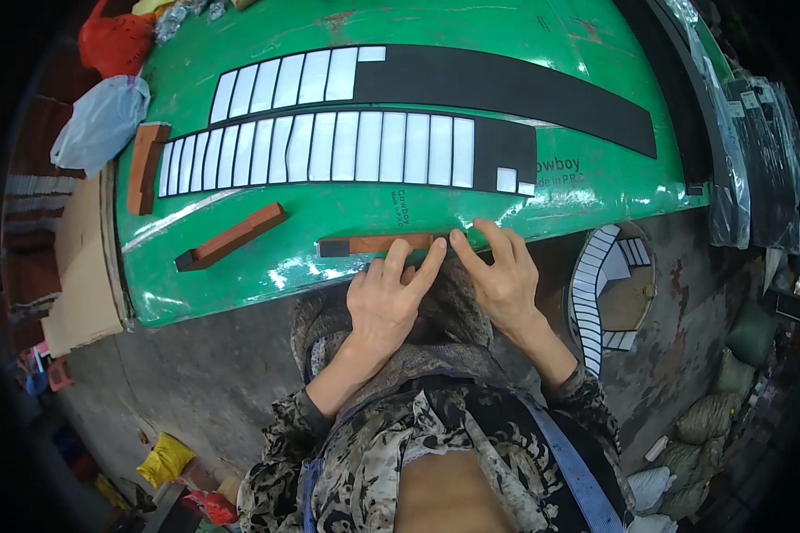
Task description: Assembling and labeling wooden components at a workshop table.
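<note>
Left hand: the left hand (387, 289) is palm down at the near edge, fingers partly spread and bent, one fingertip at the right end of the near brown bar; I cannot tell whether it pinches anything
Right hand: the right hand (507, 280) is just to the right, loosely curled and half open, thumb and fingers apart, one tip almost meeting the left hand's; I cannot tell whether a small piece is held there
Near brown bar: the near brown bar (364, 243) lies along the near edge of the green tabletop (489, 27), its dark end to the left
Slanted bar: the slanted brown bar (236, 235) lies farther left, dark end toward the near left
Left bar: the left brown bar (145, 169) lies crosswise by the left end of the near black strip
Near strip: the near black strip (320, 147) is mostly covered by a row of white pieces, with two small white pieces at its right end
Far strip: the far black strip (444, 80) has white pieces on its left part and a bare right part
Left side: a white bag (102, 124), a red bag (116, 40) beyond it, and cardboard (84, 266) nearer
Right side: a round bin (653, 266) below the tabletop holds a white-and-black strip (587, 293); plastic-wrapped black strips (747, 160) hang farther right
</note>
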A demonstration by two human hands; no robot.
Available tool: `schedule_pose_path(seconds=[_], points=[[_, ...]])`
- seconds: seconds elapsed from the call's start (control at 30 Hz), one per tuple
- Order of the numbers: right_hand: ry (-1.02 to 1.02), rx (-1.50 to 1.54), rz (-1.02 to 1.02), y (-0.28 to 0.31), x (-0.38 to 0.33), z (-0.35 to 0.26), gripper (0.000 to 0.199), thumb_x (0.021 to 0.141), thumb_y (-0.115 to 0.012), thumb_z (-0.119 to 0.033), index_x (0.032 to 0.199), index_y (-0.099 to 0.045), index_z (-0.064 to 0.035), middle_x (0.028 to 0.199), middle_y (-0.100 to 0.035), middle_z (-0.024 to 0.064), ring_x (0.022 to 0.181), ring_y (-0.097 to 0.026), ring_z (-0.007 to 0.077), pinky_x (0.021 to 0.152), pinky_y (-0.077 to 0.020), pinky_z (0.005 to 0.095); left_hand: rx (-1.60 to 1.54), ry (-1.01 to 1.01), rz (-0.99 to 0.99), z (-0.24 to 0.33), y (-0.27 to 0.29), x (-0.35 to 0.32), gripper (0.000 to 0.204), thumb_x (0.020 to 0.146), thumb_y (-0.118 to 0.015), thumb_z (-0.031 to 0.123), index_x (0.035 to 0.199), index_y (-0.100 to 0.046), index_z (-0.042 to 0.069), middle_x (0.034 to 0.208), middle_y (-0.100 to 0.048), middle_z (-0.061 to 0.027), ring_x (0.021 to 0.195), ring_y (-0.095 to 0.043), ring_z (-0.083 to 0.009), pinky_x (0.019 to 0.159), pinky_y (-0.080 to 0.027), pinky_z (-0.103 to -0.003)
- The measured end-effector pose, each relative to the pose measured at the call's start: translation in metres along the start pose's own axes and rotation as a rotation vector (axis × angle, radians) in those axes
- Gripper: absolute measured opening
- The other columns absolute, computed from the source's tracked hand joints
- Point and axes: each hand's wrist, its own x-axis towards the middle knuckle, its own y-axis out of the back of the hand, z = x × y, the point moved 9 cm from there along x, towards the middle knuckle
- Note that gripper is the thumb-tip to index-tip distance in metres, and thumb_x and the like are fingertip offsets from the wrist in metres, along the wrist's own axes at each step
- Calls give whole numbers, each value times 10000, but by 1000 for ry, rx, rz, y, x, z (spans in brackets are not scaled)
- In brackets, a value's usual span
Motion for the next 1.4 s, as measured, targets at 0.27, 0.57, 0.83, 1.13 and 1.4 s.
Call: schedule_pose_path(seconds=[0.27,0.57,0.83,1.13,1.4], points=[[-44,34,-34,7,5,-20,521,670,-610,22,1174,-618,-107,1221,-519,135,978,-530,333,796,-500,398,38,35,-28,1,9,3,511,686,-604,58,1173,-633,210,964,-534,-41,615,-539,-166,520,-451,-287],[-49,108,-90,-4,3,-12,561,678,-574,75,1213,-587,-92,1249,-491,162,1045,-513,345,820,-490,408,4,31,14,0,3,-3,551,705,-601,22,1222,-600,212,971,-511,-43,635,-527,-180,515,-424,-313],[-55,68,-45,-5,-5,-1,589,680,-580,62,1251,-551,-78,1270,-463,171,1049,-513,369,859,-473,421,3,11,-5,1,-2,-2,560,703,-598,2,1226,-595,204,1013,-502,-58,673,-535,-209,541,-444,-336],[-669,946,-128,-40,-26,44,481,800,-633,51,1261,-498,24,1198,-529,114,829,-579,128,686,-508,239,-276,73,172,-37,62,-36,443,741,-643,4,1171,-588,95,1052,-554,-161,880,-603,-297,692,-512,-342],[-697,882,-138,-39,-6,43,304,777,-693,-36,1073,-625,-17,965,-630,73,820,-581,136,746,-483,267,-758,609,-37,-123,21,-32,331,777,-676,30,1099,-601,11,830,-607,-40,680,-539,-113,588,-442,-267]])
